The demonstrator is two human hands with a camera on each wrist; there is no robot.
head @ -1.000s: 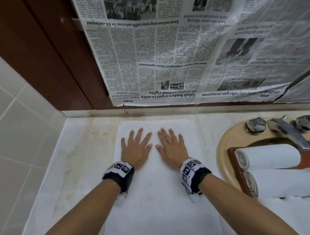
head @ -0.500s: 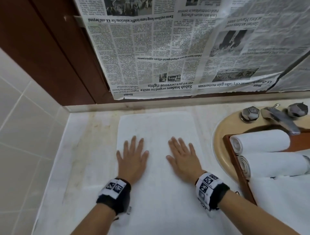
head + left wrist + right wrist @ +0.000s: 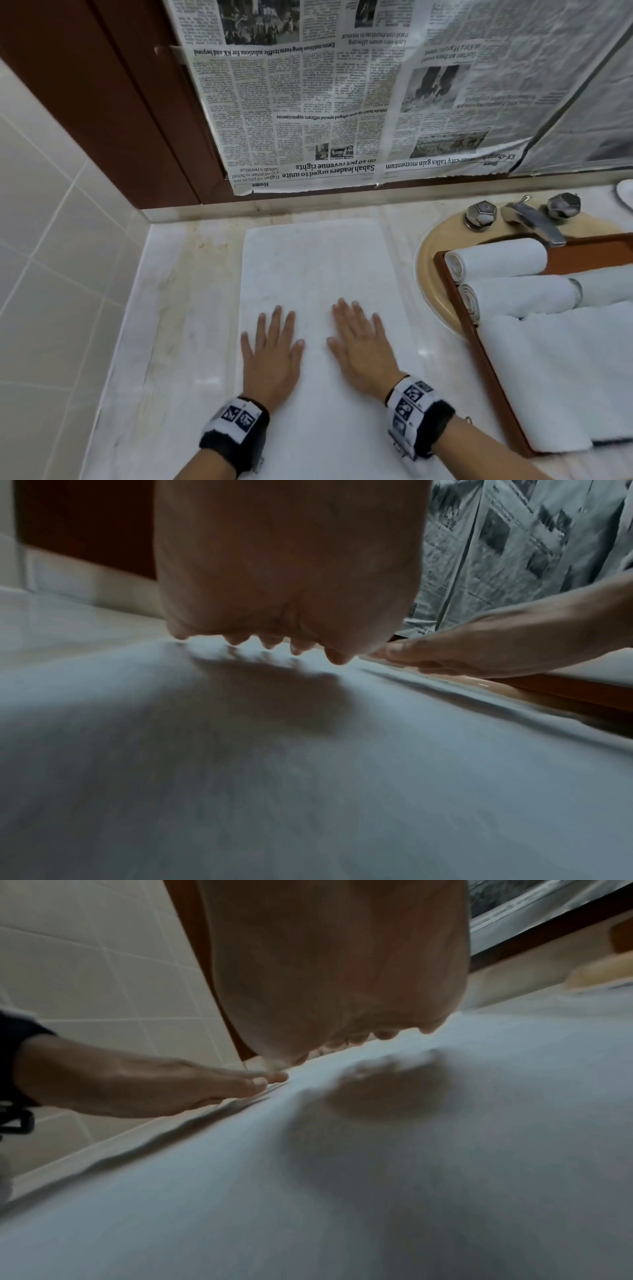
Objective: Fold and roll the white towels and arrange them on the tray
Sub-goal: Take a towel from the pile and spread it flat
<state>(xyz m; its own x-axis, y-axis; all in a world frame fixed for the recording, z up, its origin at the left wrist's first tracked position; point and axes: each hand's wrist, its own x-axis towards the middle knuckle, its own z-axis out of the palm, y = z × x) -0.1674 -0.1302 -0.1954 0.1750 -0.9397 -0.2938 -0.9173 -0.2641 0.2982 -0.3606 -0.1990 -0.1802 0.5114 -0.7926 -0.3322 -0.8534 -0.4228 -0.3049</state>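
Note:
A white towel [image 3: 315, 260] lies flat in a long folded strip on the marble counter, running from the back wall toward me. My left hand [image 3: 270, 346] and right hand [image 3: 363, 342] press flat on it side by side, fingers straight and spread. The left wrist view shows the left hand [image 3: 274, 631] on the towel [image 3: 308, 777], and the right wrist view shows the right hand [image 3: 342, 1031] on the towel [image 3: 411, 1177]. To the right, a brown wooden tray [image 3: 486, 359] holds two rolled white towels [image 3: 500, 258] [image 3: 524, 296] and a flat folded one [image 3: 561, 383].
The tray sits over a beige sink [image 3: 428, 274] with a chrome tap [image 3: 534, 222] and two knobs. Newspaper [image 3: 342, 102] covers the back wall above the counter. White tiles [image 3: 44, 274] close the left side. Bare marble counter [image 3: 178, 308] lies left of the towel.
Both hands have slid along the towel toward me, from its far half to its middle, staying flat.

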